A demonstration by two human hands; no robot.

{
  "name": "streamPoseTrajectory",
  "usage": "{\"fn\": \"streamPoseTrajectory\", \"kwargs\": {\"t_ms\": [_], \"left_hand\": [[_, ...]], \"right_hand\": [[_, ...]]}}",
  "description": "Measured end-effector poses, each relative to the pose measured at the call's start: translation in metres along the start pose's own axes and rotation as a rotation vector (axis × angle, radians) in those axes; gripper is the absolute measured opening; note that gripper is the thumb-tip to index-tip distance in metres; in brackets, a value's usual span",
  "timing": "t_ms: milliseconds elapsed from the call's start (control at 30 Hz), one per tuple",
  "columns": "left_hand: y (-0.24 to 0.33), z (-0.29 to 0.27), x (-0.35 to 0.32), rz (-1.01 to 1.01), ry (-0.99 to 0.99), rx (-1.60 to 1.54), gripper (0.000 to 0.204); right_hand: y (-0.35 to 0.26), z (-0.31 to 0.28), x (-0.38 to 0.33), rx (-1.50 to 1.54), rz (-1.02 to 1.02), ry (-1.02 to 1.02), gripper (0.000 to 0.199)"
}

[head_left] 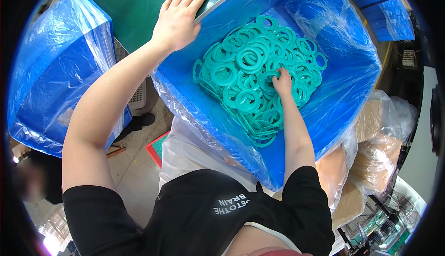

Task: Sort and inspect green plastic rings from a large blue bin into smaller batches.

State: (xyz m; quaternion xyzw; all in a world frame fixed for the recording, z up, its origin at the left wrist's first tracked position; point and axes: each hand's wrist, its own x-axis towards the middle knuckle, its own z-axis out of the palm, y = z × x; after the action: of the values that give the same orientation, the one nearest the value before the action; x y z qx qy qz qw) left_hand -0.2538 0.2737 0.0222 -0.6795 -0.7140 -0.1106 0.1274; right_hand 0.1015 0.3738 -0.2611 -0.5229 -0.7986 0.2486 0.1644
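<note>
Fingers of the right hand curl down into a heap of teal rings, closing on the rings at the middle of the pile; which ring or how many it pinches cannot be told, since the fingertips are buried among them. The left hand lies flat and spread, gripping nothing, its palm resting on the upper left rim of the blue bin where that rim meets a dark green surface.

The rings are flat plastic washers of one colour, many stacked in loose overlapping rows, and they fill the floor of the bin, which is lined with a clear plastic bag whose edge hangs over the near side. The bin tilts toward the person, its near corner close to their black shirt.

A second blue bin wrapped in clear plastic stands to the left, well apart from the first. Bundles in clear wrap, brownish inside, sit low on the right, just beside the bin with the rings. Another person's blurred head shows at the lower left edge.
</note>
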Motion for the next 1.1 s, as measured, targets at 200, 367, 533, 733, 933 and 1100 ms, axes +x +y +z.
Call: {"fn": "streamPoseTrajectory", "kwargs": {"t_ms": [200,367,533,733,933,1100], "left_hand": [[0.006,-0.002,-0.004,-0.039,-0.04,-0.022,0.073],[0.006,0.0,0.002,-0.008,-0.012,-0.041,0.074],[0.001,-0.004,0.0,-0.019,-0.037,-0.022,0.074],[0.006,-0.002,0.003,-0.005,-0.024,-0.008,0.075],[0.008,-0.003,0.002,-0.01,-0.034,-0.022,0.071],[0.004,-0.003,0.0,-0.012,-0.038,-0.006,0.077]], "right_hand": [[0.008,-0.004,0.017,0.14,-0.036,-0.111,0.036],[0.029,0.0,0.035,-0.141,0.376,0.138,0.054],[-0.025,0.001,0.039,-0.47,0.439,0.035,0.063],[-0.006,0.007,0.037,-0.166,0.57,-0.066,0.067],[-0.014,0.02,0.039,-0.16,0.611,-0.29,0.062],[-0.021,-0.007,0.044,-0.205,0.529,-0.18,0.054]]}}
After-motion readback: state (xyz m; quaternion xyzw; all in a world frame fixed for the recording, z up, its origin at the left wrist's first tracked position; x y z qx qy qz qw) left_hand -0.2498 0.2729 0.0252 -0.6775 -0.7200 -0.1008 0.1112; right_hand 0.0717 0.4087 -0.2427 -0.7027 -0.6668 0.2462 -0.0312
